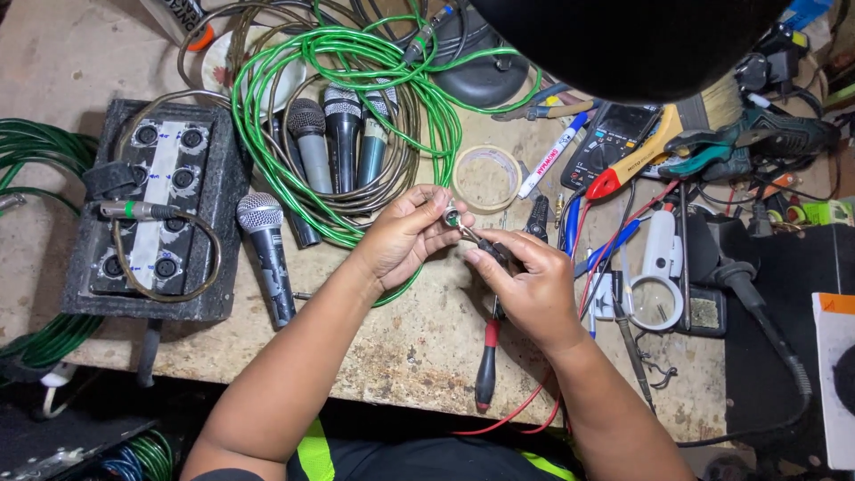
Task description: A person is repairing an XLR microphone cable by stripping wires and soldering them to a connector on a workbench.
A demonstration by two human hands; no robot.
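— Step in hand?
— A small metal connector [452,215], just left of the tape roll's [486,178] lower edge, is pinched in the left hand [401,239]; a thin tool [485,245] is gripped by the right hand [533,283]. Steady alignment is judged necessary next.
— Counts?
— Four microphones [267,254] are counted left of the roll; one red-handled screwdriver [487,365] below it.

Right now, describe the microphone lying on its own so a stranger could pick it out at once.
Start at the black box with round sockets on the table's left side. Just right of it lies one microphone, silver mesh head pointing away from the person. The other three microphones sit together inside the green cable coil; this one lies outside it, alone.
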